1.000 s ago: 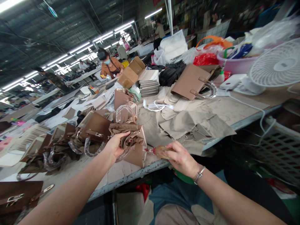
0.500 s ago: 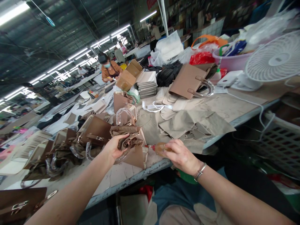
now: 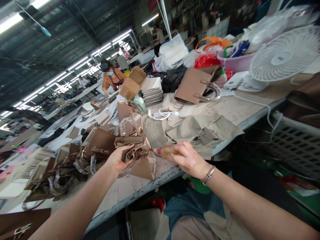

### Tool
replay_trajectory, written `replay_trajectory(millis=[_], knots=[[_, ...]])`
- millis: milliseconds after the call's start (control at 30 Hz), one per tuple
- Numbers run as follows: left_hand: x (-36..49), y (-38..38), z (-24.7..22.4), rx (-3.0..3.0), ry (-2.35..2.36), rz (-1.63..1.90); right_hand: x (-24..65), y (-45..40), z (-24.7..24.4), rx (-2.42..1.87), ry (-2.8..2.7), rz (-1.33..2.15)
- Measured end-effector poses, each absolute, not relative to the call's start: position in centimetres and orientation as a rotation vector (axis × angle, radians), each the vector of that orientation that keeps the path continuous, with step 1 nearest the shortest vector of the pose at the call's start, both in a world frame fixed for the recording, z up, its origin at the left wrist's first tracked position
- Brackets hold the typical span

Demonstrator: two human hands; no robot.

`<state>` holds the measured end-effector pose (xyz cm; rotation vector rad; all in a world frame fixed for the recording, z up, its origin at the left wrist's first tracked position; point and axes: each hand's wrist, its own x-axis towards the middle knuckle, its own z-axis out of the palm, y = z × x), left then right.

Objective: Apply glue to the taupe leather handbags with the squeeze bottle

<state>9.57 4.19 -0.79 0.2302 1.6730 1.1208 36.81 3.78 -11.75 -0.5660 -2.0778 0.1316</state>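
My left hand (image 3: 121, 158) grips the bunched brown lining of a handbag (image 3: 145, 166) that lies near the table's front edge. The bag's handle is wrapped in clear plastic. In my right hand (image 3: 190, 158) is an amber squeeze bottle (image 3: 167, 152) with a red nozzle, held on its side. Its tip points left and is right by the bag's pale inner edge; whether it touches, I cannot tell. My fingers partly cover the bottle.
More brown handbags (image 3: 98, 141) crowd the table at left. Behind lie a stack of pale panels (image 3: 151, 91), a finished-looking handbag (image 3: 191, 86) and fabric pieces (image 3: 200, 128). A white fan (image 3: 280, 60) stands at right, above a plastic basket (image 3: 295, 143). A co-worker (image 3: 112, 78) sits farther back.
The whole view has shifted slightly. The bottle's nozzle has come a little higher and closer to the bag's edge. My left hand keeps its hold on the lining.
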Motion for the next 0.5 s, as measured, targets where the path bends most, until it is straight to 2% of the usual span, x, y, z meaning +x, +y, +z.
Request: replay_trajectory(millis=[267,500], knots=[[9.6,4.2,-0.7,0.279,1.715,1.078,36.7,4.7,-10.7,-0.538,-2.019,0.099],[9.6,4.5,-0.9,0.274,1.7,1.086,36.9,3.8,-12.2,-0.583,-2.125,0.173]])
